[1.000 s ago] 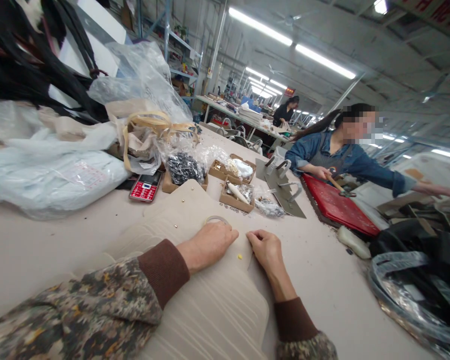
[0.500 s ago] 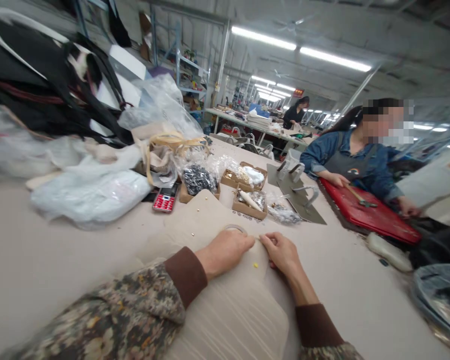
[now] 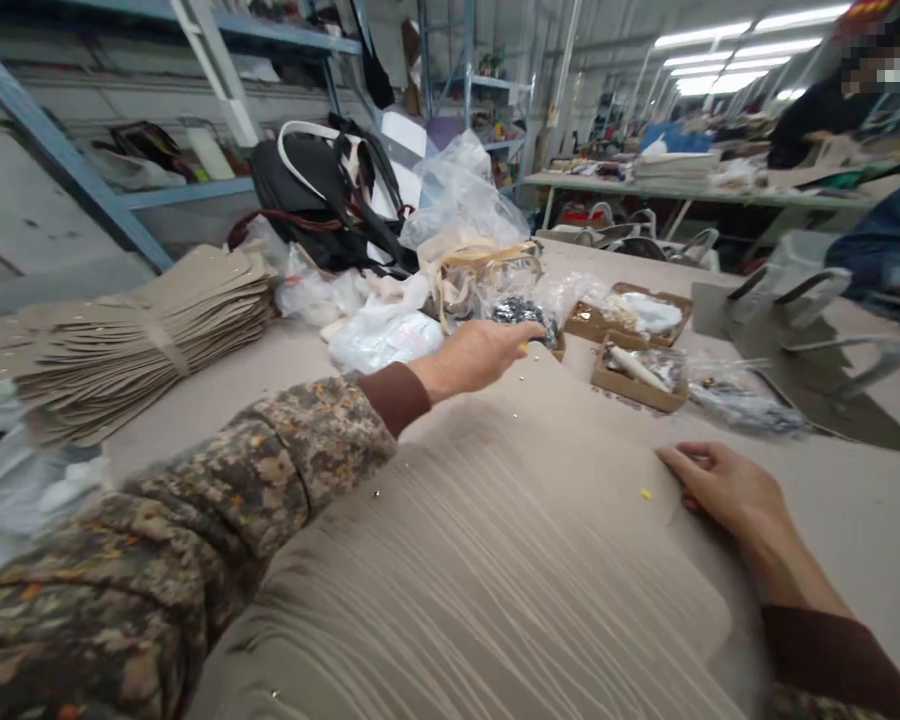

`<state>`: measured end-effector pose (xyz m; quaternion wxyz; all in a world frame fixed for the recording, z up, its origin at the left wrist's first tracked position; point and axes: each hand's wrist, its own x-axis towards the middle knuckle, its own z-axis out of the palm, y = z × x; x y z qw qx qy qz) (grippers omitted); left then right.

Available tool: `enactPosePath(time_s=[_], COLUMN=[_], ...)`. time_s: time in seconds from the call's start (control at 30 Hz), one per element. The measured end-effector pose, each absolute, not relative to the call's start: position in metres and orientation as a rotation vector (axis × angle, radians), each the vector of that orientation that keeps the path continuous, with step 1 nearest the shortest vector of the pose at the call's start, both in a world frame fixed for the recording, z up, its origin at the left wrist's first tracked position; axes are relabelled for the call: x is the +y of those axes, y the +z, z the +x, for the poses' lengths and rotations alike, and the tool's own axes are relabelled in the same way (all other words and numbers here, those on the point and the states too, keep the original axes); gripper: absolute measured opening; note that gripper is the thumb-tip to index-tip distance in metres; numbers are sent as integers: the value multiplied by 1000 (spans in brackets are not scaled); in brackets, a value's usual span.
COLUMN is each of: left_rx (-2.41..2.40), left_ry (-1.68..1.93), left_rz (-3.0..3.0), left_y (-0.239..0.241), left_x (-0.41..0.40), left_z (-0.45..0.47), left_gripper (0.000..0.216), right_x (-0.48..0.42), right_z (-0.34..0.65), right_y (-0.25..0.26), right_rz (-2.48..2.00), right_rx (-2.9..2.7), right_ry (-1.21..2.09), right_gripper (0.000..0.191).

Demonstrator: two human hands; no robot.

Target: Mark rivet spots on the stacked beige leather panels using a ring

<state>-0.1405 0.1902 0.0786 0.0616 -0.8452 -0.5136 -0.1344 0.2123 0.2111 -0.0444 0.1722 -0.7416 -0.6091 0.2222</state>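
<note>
A fanned stack of beige cut panels [image 3: 510,560] lies on the table in front of me. My left hand [image 3: 476,355] is stretched out over its far edge, fingers extended toward a clear bag of dark hardware [image 3: 521,312] in a small cardboard box. I cannot see anything in that hand. My right hand [image 3: 727,490] rests on the right edge of the stack, fingers curled against the top panel. A tiny yellow bit [image 3: 646,493] lies on the panel just left of it.
Small cardboard boxes [image 3: 637,380] with bagged parts stand beyond the stack. A bundled pile of beige panels [image 3: 135,335] sits at the left, black bags [image 3: 322,200] and plastic bags [image 3: 457,195] behind. Grey panels with handles [image 3: 810,320] lie at right, near a person's blue sleeve [image 3: 889,250].
My head has turned left. My left hand has left the spot beside my right hand and reached forward toward the bag of dark hardware. My right hand stays on the stack's edge.
</note>
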Motion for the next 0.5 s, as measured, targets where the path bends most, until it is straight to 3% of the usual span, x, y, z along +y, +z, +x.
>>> enactPosePath(time_s=[0.13,0.27,0.5], left_rx=[-1849,-1937,-2083], left_ry=[-81,18,-471], left_rz=[-2380,-2366,-2256], left_y=[71,50,59], left_x=[150,105,-12], left_z=[-228,-284,-283], left_gripper=[30,29,45], right_x=[212,215,224], right_z=[211,211,224], right_y=[-41,-39,-44], right_rz=[-2180,-2268,-2098], right_rx=[-1689,-1680,-1688], right_ry=[752,763,954], right_gripper=[47,46,48])
